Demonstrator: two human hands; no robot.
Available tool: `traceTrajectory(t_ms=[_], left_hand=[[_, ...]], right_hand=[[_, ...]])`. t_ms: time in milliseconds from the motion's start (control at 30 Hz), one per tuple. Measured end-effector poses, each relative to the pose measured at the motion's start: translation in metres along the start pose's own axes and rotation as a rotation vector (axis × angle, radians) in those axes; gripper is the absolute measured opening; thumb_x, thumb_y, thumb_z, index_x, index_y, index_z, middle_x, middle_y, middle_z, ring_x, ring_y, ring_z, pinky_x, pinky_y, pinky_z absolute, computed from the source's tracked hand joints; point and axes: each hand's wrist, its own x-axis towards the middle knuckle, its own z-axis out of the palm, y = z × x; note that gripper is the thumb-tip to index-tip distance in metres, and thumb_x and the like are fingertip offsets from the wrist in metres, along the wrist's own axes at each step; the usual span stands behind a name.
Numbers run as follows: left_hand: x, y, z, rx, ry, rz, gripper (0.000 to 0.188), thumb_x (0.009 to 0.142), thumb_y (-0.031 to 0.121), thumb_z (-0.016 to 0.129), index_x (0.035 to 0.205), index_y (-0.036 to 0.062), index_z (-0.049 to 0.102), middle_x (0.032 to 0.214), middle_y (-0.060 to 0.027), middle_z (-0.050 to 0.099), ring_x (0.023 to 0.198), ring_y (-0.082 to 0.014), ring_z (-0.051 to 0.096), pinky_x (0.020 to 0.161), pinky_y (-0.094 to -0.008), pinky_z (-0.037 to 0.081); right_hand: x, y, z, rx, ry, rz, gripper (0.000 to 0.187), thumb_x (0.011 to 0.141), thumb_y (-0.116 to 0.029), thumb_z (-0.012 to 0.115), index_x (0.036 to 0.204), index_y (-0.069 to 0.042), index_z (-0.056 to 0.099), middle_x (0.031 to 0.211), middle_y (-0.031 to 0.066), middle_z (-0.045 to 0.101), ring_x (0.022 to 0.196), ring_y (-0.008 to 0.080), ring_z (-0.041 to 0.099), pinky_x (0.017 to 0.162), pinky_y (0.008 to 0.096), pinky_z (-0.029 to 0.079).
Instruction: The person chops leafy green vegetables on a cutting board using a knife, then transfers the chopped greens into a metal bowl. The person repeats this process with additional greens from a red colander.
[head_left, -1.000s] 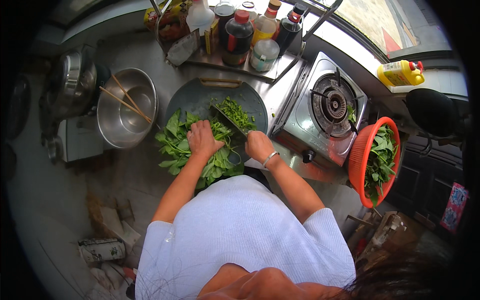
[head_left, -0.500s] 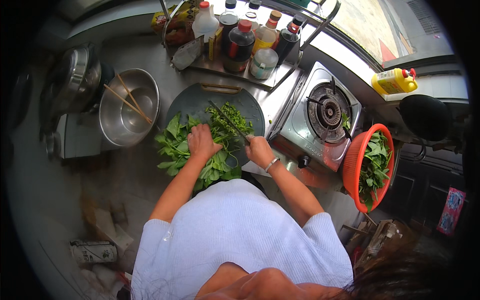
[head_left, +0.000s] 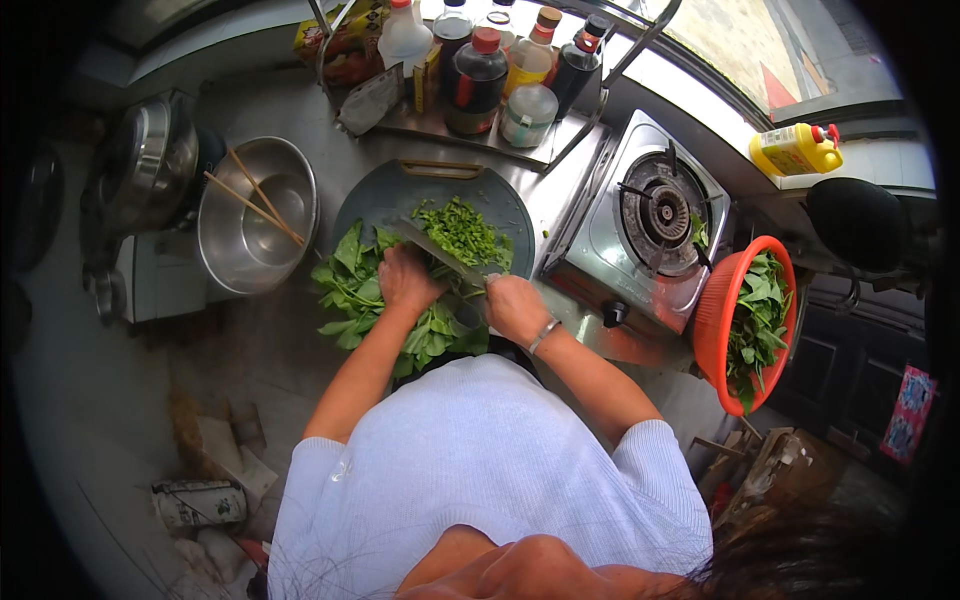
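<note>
A: What are your hands grasping?
B: Near frame centre, my right hand (head_left: pixel 517 308) is clenching a knife (head_left: pixel 443 253); my left hand (head_left: pixel 408 282) is gripping leafy greens (head_left: pixel 345 288), which are spreading left of centre.
A: What is lying beyond?
B: Chopped greens (head_left: pixel 462 230), above centre on the round board (head_left: pixel 372 200); bottles (head_left: pixel 478 82) are standing at upper middle.

Steel bowl (head_left: pixel 235 255) on my left, two chopsticks (head_left: pixel 262 205) leaning in it. Ahead of me, metal rack (head_left: pixel 500 149): dark red-capped bottle (head_left: pixel 477 85), squat jar (head_left: pixel 529 113) beside it (more bottles behind). Right of me, single-burner gas stove (head_left: pixel 650 225); past it, yellow jug (head_left: pixel 793 150) on window ledge (head_left: pixel 890 178), dark round pan (head_left: pixel 857 228) nearby.
</note>
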Motion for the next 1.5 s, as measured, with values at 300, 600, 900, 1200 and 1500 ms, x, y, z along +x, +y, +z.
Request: traceTrajectory(t_ms=[300,600,900,1200,1500], left_hand=[[0.005,0.009,-0.014,0.019,-0.122,-0.037,0.050,0.059,0.040,0.077,0.098,0.0105,0.066,0.101,-0.0104,0.061,0.098,-0.0289,0.056,0.081,-0.0403,0.048],[0.003,0.013,-0.010,0.057,-0.145,-0.047,0.059,0.057,0.036,0.081,0.100,0.0009,0.062,0.104,-0.0136,0.056,0.101,-0.0305,0.052,0.086,-0.0395,0.046],[-0.007,0.005,0.002,-0.067,0.083,-0.031,0.063,0.051,0.030,0.083,0.100,-0.0003,0.057,0.101,-0.0160,0.057,0.097,-0.0335,0.053,0.085,-0.0410,0.047],[0.001,0.009,-0.018,-0.151,-0.131,-0.092,0.053,0.055,0.035,0.082,0.095,0.0045,0.065,0.102,-0.0146,0.059,0.100,-0.0323,0.055,0.084,-0.0392,0.050],[0.003,0.003,0.001,-0.151,-0.032,-0.054,0.056,0.058,0.040,0.079,0.098,0.0057,0.064,0.100,-0.0142,0.058,0.098,-0.0315,0.055,0.084,-0.0397,0.048]], right_hand=[[0.006,-0.009,0.005,0.021,-0.031,0.040,0.010,0.072,-0.003,0.052,0.070,0.004,0.059,0.073,0.0262,0.061,0.071,0.0422,0.062,0.066,0.0492,0.050],[0.064,-0.001,0.023,0.008,-0.172,0.092,0.012,0.070,-0.006,0.056,0.069,0.004,0.063,0.077,0.0270,0.062,0.077,0.0424,0.062,0.071,0.0474,0.051],[0.060,0.015,0.044,0.060,0.010,0.017,0.011,0.071,-0.007,0.057,0.073,0.004,0.060,0.073,0.0264,0.061,0.073,0.0429,0.060,0.068,0.0499,0.049],[-0.015,-0.011,-0.005,0.001,-0.012,0.050,0.011,0.074,-0.005,0.056,0.078,0.005,0.057,0.071,0.0258,0.060,0.070,0.0430,0.060,0.064,0.0496,0.049],[0.010,-0.007,0.002,-0.044,-0.123,0.045,0.009,0.068,-0.002,0.055,0.066,0.005,0.060,0.075,0.0265,0.061,0.073,0.0423,0.061,0.068,0.0479,0.051]])
